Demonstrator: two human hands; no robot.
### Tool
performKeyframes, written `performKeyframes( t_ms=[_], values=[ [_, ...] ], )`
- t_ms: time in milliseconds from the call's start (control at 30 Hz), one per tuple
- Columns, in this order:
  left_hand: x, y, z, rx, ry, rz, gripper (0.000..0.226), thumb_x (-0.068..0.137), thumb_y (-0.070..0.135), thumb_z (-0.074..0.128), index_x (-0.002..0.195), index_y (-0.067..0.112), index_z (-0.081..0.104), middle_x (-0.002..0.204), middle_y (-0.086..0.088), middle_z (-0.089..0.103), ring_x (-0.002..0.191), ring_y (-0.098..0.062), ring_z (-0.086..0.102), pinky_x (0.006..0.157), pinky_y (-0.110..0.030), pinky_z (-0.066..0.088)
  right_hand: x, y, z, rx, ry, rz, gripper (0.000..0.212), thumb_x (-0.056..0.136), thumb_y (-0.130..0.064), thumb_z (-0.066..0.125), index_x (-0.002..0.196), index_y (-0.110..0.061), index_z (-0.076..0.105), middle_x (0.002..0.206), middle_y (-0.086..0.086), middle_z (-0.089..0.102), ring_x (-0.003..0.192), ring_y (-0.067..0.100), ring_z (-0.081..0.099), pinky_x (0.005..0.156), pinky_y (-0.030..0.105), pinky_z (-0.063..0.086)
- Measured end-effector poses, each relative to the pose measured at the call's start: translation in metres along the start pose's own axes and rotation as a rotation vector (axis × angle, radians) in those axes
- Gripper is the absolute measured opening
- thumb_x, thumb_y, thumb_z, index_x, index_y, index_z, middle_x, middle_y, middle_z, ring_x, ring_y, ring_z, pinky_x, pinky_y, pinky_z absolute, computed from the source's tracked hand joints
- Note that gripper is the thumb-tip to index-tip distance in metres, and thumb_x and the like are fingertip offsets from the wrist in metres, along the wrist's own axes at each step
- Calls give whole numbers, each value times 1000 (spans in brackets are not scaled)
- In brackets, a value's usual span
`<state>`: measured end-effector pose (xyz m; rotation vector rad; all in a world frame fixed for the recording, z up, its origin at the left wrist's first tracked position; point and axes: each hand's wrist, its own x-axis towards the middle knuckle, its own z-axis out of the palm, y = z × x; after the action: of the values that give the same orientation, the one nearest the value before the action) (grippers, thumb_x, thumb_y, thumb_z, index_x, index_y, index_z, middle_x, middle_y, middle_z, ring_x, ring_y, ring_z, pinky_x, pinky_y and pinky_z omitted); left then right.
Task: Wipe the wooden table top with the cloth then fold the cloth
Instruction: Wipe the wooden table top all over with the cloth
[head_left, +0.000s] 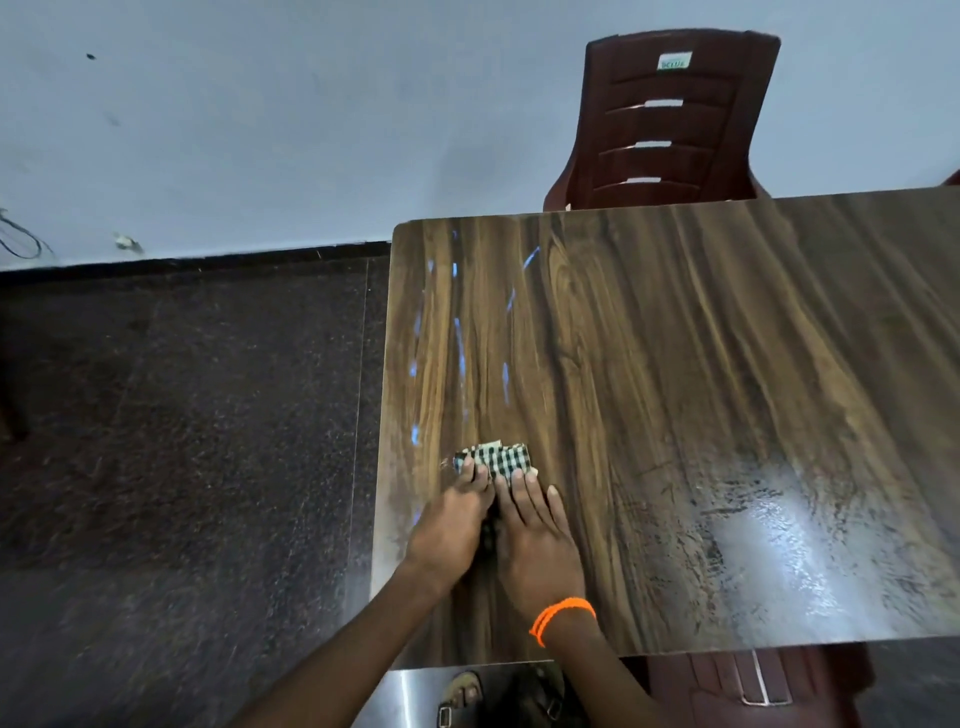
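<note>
A: Left side first?
B: Dark speckled floor (182, 415), then the wooden table top (675, 364). Left hand (452, 525) flat, fingers straight, pressing the checked cloth (493, 460).
A: Where is the cloth?
B: Near the table's left edge, bunched small under both hands.
A: Right hand?
B: Right hand (535, 540) also flat on the cloth, orange wrist thread (561, 618). Brown plastic chair (670, 119) stands beyond the far edge.

Brown chair (670, 124) against pale wall (311, 119). Second chair (753, 686) opposite it. Dark speckled floor (182, 415) left of chair. Sandal (457, 696) near second chair. Cable (21, 239) far left, along wall.
</note>
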<state>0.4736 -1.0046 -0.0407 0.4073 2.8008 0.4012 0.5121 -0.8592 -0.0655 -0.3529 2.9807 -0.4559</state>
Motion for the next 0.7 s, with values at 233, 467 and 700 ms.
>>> performKeyframes(
  t_ms=[233,467,700],
  values=[
    [57,57,-1,-30,-29,65,54,95,4,45,148,14,37,161,-7,24,150,-22,21,112,-37,40,13,59,-24,-67,69,128,56,95,-31,32,147,-15,42,151,7,44,143,23,36,118,44,22],
    [135,43,-32,-112,34,-90,45,99,17,46,143,13,39,159,-13,26,123,-35,56,100,-42,49,107,70,-35,-5,14,228,56,101,-22,38,154,-17,23,161,7,24,151,21,12,122,39,4],
    [116,-35,-51,-92,27,-32,45,102,20,38,147,21,41,159,-8,30,145,-25,32,113,-35,36,134,4,-24,52,-23,89,59,101,-22,38,156,-16,17,163,9,13,152,24,2,123,39,1]
  ],
)
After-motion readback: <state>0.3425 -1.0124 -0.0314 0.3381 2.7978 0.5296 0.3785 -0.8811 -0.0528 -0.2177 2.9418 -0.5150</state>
